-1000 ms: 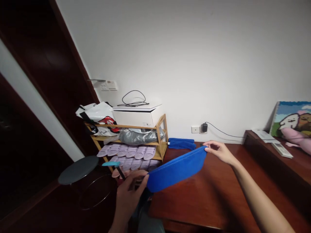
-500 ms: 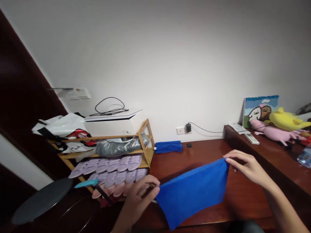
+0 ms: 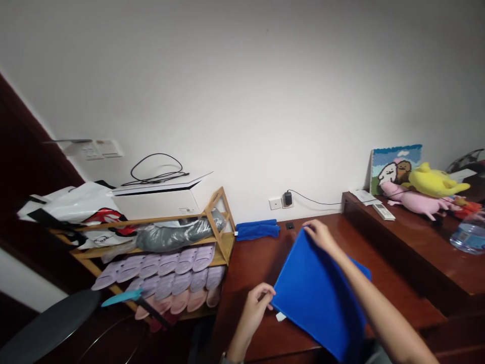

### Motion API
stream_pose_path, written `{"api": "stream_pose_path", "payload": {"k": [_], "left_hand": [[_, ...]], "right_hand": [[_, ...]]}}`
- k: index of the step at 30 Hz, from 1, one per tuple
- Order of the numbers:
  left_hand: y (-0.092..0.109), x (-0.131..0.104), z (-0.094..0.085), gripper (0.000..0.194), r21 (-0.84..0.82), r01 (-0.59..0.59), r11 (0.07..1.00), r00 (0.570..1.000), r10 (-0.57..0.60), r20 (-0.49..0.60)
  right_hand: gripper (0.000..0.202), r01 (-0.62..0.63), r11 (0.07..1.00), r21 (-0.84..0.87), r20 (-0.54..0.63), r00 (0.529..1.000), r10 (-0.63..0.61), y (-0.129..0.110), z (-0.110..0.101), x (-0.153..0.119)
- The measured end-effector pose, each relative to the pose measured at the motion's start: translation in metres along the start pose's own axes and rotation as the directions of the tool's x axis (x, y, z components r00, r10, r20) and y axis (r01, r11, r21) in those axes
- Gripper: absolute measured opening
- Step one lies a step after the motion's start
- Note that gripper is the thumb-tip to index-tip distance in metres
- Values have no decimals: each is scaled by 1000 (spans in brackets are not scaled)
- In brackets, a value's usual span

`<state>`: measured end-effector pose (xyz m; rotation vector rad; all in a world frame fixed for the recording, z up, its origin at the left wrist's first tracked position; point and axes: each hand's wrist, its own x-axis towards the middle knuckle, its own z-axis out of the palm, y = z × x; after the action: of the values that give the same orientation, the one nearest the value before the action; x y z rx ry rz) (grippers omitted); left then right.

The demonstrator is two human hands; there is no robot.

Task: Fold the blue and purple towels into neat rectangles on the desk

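Observation:
A blue cloth [image 3: 314, 293] with a small white tag is stretched between my two hands above the brown wooden desk [image 3: 246, 273]. My left hand [image 3: 257, 303] pinches one corner, close to the tag. The opposite corner of the same edge is pinched by my right hand [image 3: 318, 235], farther back over the desk. The rest of the cloth slants down toward the front edge, partly behind my right forearm. Against the wall at the back lies a folded blue cloth [image 3: 257, 230], apart from both hands.
On the left stands a wooden rack [image 3: 223, 242] with rows of lilac slippers [image 3: 166, 264] and a white box [image 3: 159, 199] on top. A raised ledge at right bears a remote control [image 3: 383, 211], plush toys [image 3: 417, 202] and a water bottle [image 3: 470, 235]. A charger [image 3: 288, 197] is plugged into the wall.
My right hand has moved left and farther back with its corner. My left hand has shifted slightly right. The cloth now tilts, showing a larger face, and the view has turned slightly right.

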<state>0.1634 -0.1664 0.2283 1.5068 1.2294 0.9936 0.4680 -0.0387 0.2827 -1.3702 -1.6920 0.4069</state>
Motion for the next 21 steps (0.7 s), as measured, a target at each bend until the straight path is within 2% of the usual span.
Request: {"api": "stream_pose_path", "payload": {"k": [2,4,6,7,8,10,13,15,17,21], "left_hand": [[-50,-6,-4,24,96,120,988,992,-115,-57],[-92,-19,-8,17,253,193,948,977,-162,-138],[-120,-34,-12,10,396,220,891,968,-147,-205],[-129,-41,-14,13,449,223,865,965,-131,-227],[-135,-48,-15,18,491,226,842,963,-117,-242],[-139,-58,-17,24,563,232,794,963,-106,-248],[-136,-65,-18,26,668,250,701,967,-150,-206],[-133,-66,-17,25,723,259,640,965,-209,-161],[-129,-66,-16,23,768,261,585,957,-258,-129],[-123,-63,-13,21,827,256,500,946,-306,-108]], "right_hand": [[22,-18,1000,4,103,995,18,-3,69,-7],[25,-13,1000,16,195,981,10,-7,129,-36],[31,-14,1000,25,263,965,7,-6,169,-76],[32,-20,1000,23,284,959,13,-2,179,-97],[33,-31,999,16,294,956,25,4,183,-118],[32,-69,998,-12,283,957,70,27,174,-152],[44,-162,974,-160,180,965,191,75,135,-185],[57,-235,912,-337,114,951,288,108,110,-197],[66,-256,834,-488,112,930,350,133,95,-203],[70,-210,768,-604,181,903,389,152,93,-200]]}}
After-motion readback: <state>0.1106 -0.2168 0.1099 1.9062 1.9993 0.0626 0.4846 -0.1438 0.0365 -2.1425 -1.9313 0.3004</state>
